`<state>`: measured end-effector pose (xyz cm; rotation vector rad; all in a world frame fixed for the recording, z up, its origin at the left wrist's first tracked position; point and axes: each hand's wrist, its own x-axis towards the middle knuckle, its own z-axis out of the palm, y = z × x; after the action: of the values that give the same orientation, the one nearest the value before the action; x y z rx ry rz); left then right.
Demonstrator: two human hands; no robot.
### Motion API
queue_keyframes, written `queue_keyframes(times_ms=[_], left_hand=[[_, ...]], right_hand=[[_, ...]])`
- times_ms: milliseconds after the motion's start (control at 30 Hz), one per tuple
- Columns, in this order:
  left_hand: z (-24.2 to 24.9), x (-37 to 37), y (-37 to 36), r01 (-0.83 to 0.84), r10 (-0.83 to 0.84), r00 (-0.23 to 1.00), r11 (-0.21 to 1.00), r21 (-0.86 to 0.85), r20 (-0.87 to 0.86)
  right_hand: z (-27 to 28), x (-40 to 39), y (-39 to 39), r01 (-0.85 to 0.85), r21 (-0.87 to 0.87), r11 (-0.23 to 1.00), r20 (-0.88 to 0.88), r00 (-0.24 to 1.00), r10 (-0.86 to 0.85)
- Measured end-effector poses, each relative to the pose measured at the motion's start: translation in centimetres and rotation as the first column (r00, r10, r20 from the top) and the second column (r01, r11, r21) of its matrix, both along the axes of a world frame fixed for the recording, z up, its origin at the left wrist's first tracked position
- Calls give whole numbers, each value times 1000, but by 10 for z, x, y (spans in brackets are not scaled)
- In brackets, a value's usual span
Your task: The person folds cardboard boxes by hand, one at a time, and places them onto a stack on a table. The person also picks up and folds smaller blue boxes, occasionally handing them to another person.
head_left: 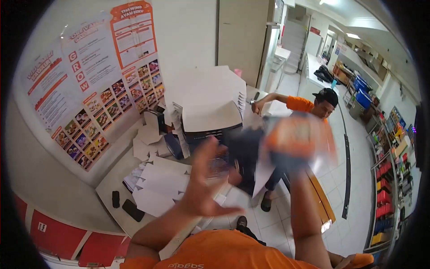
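My left hand (204, 184) is raised at the centre with its fingers spread, in front of a stack of flat cardboard pieces. My right forearm reaches up at the right of centre, and my right hand is smeared by motion behind a blurred orange and dark blue printed box (291, 139). Its fingers cannot be made out. Large white flat cardboard sheets (204, 89) are piled on the table behind. Nearer, more white cut cardboard (163, 184) lies left of my left hand.
Another person (320, 107) in an orange shirt and dark cap stands at the right behind the box. A black phone-like object (133, 210) and a small dark item (116, 199) lie on the table (107, 184). Shelves with bins (384, 197) line the far right.
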<state>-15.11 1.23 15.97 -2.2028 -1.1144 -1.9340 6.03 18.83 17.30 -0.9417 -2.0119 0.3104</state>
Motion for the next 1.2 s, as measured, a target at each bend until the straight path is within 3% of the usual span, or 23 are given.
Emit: queue_keyframes(times_ms=[33,67,100,133,200,233,300,400,467,500,567,633,667,733,767,833,867,933,967,1033,1100,1133,1200], left_hand=[[12,-17,12,-94,90,989,995,29,121],[12,-45,25,-159,161,954,987,-27,252],[18,-71,43,-199,247,921,963,-182,300],[23,-97,62,-226,338,881,915,-333,332],[9,-146,93,-247,395,905,788,-564,156],[12,-151,93,-255,400,903,790,-557,155],[17,-158,94,-235,267,963,745,-624,-43],[15,-176,100,-230,212,971,669,-706,-115],[13,-184,103,-231,195,972,696,-680,-131],[12,-187,104,-234,179,972,727,-646,-151],[12,-191,107,-251,169,968,737,-628,-188],[12,-192,109,-266,158,961,746,-610,-226],[14,-191,109,-276,166,959,721,-635,-229],[20,-192,107,-292,176,956,670,-682,-236],[19,-193,110,-286,162,956,698,-656,-245],[16,-196,114,-307,184,950,696,-649,-252],[13,-193,113,-326,201,944,689,-648,-261],[25,-176,98,-307,229,951,754,-581,-206],[38,-168,88,-259,202,966,766,-589,-161],[35,-165,81,-205,169,979,763,-612,-117],[28,-167,84,-243,94,946,839,-486,-309],[25,-168,85,-242,91,945,842,-483,-314],[15,-171,87,-265,110,927,868,-419,-358]], right_hand=[[22,-17,30,-52,3,999,38,998,52],[46,-32,42,-80,-124,989,77,993,90],[71,-48,54,-93,-248,964,115,985,125],[74,-62,76,-98,-251,963,109,986,129],[62,-93,116,-86,-22,996,144,986,88],[64,-103,122,-93,-15,996,141,985,94],[73,-119,121,-19,-330,944,388,909,154],[90,-128,94,105,-410,906,552,819,155],[85,-128,102,110,-489,865,571,790,223],[66,-129,122,40,-262,964,706,689,163],[56,-130,125,-74,-38,997,813,578,74],[51,-131,122,-167,149,975,784,621,-13],[50,-135,123,-176,140,974,789,615,-2],[54,-144,124,61,-15,998,869,494,-17],[58,-146,121,57,-13,998,871,491,-17],[63,-149,115,-88,95,992,930,363,-57],[61,-149,115,-85,102,991,929,363,-65],[45,-148,117,41,168,985,753,639,-155],[46,-151,122,27,127,992,817,564,-120],[51,-152,113,31,102,994,821,562,-102],[60,-154,102,102,10,995,799,597,-69],[56,-155,111,106,12,994,796,601,-73],[41,-161,132,27,95,995,886,454,-97]])
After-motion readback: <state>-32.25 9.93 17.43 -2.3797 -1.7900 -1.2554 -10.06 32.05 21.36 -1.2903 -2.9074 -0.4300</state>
